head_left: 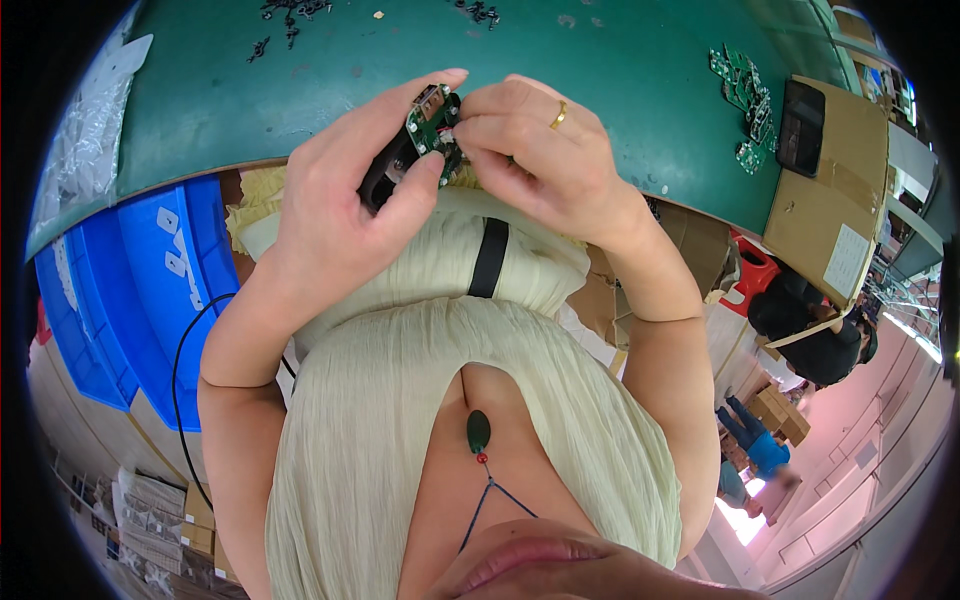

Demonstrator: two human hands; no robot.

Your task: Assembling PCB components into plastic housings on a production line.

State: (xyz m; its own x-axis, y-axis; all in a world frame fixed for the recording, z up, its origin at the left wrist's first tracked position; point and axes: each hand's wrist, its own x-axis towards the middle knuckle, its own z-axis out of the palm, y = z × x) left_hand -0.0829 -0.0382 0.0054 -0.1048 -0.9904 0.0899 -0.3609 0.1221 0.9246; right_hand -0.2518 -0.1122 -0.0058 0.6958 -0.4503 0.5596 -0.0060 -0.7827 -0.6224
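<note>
My left hand [345,165] is wrapped round a small black housing [388,172] with a green circuit board [432,115] at its open side, held over the near edge of the green table. The left thumb presses on the lower part of the board. Against the board's right side, my right hand [540,150] is closed in a pinch, the fingertips at a small light-coloured part, perhaps a connector with thin wires. What exactly those fingertips hold is hidden. A gold ring sits on one right finger.
Loose small black parts [292,15] lie at the table's far side. Several green circuit boards [745,100] are on the right, beside a cardboard box [835,190] with a black phone-like object [801,128] on it. Clear plastic bags [85,130] lie left, above blue bins [150,290]. Other people are farther right.
</note>
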